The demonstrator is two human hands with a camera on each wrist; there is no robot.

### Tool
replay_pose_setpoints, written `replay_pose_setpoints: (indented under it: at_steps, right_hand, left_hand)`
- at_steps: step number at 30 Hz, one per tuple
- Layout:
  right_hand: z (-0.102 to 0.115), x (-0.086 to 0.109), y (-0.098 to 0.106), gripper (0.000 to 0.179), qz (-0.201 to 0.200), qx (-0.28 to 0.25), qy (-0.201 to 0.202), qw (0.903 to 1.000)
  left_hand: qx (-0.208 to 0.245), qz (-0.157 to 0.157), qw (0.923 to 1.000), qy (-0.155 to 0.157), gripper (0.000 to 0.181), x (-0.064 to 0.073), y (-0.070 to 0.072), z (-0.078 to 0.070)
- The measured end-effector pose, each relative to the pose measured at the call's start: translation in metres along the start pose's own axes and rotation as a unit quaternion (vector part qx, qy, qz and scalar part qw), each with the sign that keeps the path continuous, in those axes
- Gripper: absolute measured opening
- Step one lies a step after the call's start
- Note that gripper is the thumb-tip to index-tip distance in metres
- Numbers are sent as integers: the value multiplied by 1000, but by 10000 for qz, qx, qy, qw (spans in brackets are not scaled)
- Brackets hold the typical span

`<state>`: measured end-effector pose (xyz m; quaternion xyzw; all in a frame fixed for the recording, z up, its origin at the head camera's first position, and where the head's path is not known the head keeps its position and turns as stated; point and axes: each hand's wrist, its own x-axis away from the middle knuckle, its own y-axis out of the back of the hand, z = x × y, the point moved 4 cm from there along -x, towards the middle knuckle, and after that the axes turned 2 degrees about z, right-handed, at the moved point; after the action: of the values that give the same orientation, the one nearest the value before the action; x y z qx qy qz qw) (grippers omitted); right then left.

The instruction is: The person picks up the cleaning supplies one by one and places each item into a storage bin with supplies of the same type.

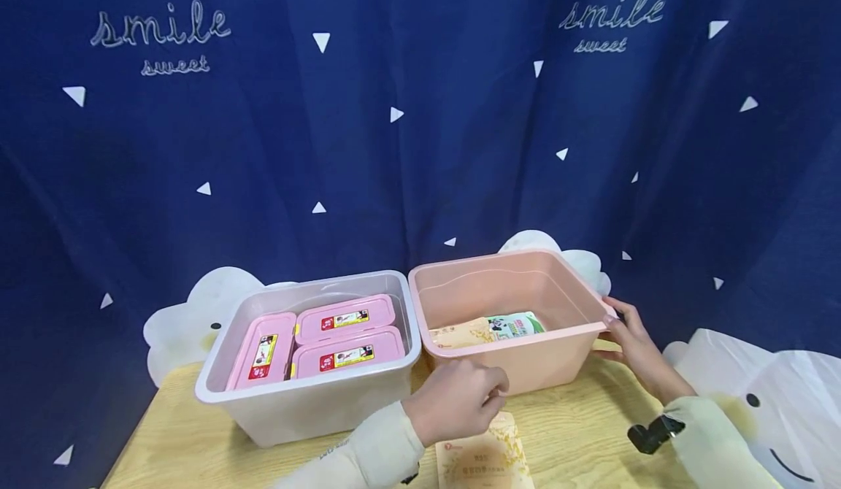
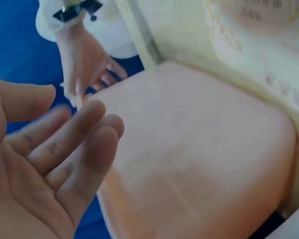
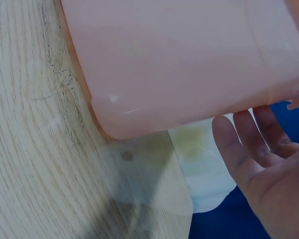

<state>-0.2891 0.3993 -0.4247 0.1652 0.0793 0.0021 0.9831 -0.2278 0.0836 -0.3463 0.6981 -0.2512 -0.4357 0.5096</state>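
A pink plastic bin (image 1: 525,361) stands at the right, with a beige printed packet (image 1: 460,334) and a white-green packet (image 1: 515,325) inside. My right hand (image 1: 634,343) holds this bin's rim at the right front corner; in the right wrist view its fingers (image 3: 229,142) lie along the bin's edge. In front of the bin's near wall is my left hand (image 1: 460,401). Its fingers (image 2: 89,154) are loosely bent with nothing between them in the left wrist view. Below that hand, another beige packet (image 1: 486,456) lies on the table, partly covered by the hand in the head view.
A light grey bin (image 1: 315,409) stands left of the pink one, their rims side by side. It contains three pink-lidded boxes (image 1: 344,317) with labels. Both bins stand on a wooden table (image 1: 177,430). Behind hangs a dark blue curtain (image 1: 460,146) with white clouds and triangles.
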Motion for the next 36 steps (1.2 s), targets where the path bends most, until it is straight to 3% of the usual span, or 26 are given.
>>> replay_pose_setpoints:
  at_steps: [3,7,13,18,25,29,36]
  right_hand:
    - [-1,0,0,50,-22,-7,34,10000]
    - [0,1,0,50,-45,-49,28,10000]
    - [-2,3,0,53,-44,-58,-32,10000]
    - [-1,1,1,52,-81,38,-77,9999]
    - [0,1,-2,51,-31,-60,-34,10000]
    - [-1,-1,0,50,-83,-46,-50,9999]
    - [-3,-4,0,51,-54,-25,-105,9999]
  left_hand:
    - [338,170,9988,299,23,6,-8,-1]
    - [632,281,9948,741,31,16,-18,4]
    - [638,416,9925,961,31,36,-44,17]
    - [461,236,9913,1214,28,48,-64,37]
    - [482,171,9892,1371,14,57,-79,52]
    - [805,331,9809,1738,13,60,-85,58]
    - [1077,857,9569,2559,19,68,-103,70]
